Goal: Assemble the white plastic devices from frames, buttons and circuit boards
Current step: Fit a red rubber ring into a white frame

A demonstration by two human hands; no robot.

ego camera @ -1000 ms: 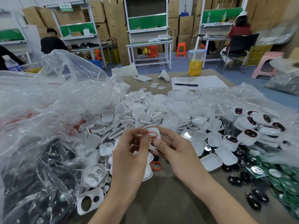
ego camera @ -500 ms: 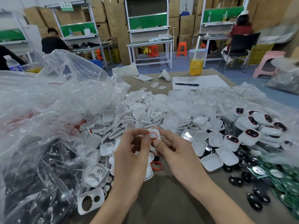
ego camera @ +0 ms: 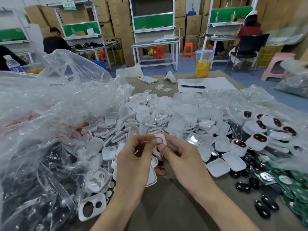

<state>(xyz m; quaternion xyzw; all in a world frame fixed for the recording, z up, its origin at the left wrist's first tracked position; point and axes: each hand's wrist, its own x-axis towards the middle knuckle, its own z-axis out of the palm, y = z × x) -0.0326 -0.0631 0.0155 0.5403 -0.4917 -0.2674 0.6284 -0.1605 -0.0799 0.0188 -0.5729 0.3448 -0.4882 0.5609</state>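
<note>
Over the table's middle, my right hand point(ego camera: 181, 155) grips a white plastic frame point(ego camera: 161, 138), thumb pressed on its lower face. A red ring point(ego camera: 158, 140) lies on the frame's opening. My left hand point(ego camera: 135, 157) pinches the ring's left edge between thumb and forefinger. A second red ring point(ego camera: 160, 170) lies on the table just below both hands. Behind them spreads a heap of white shells point(ego camera: 146, 112). Black oval buttons point(ego camera: 265, 205) and green circuit boards point(ego camera: 298, 185) lie at the right. Assembled white devices point(ego camera: 257, 139) with dark faces pile at the right.
Crumpled clear plastic bags point(ego camera: 50, 114) cover the left of the table. A white frame with two holes point(ego camera: 92, 208) lies near the front left. Farther back are a phone point(ego camera: 147, 79), a pen on paper point(ego camera: 192, 86) and a yellow drink cup point(ego camera: 203, 64). People sit at benches behind.
The red ring has come down closer onto the white frame's opening. Both hands stay in nearly the same place.
</note>
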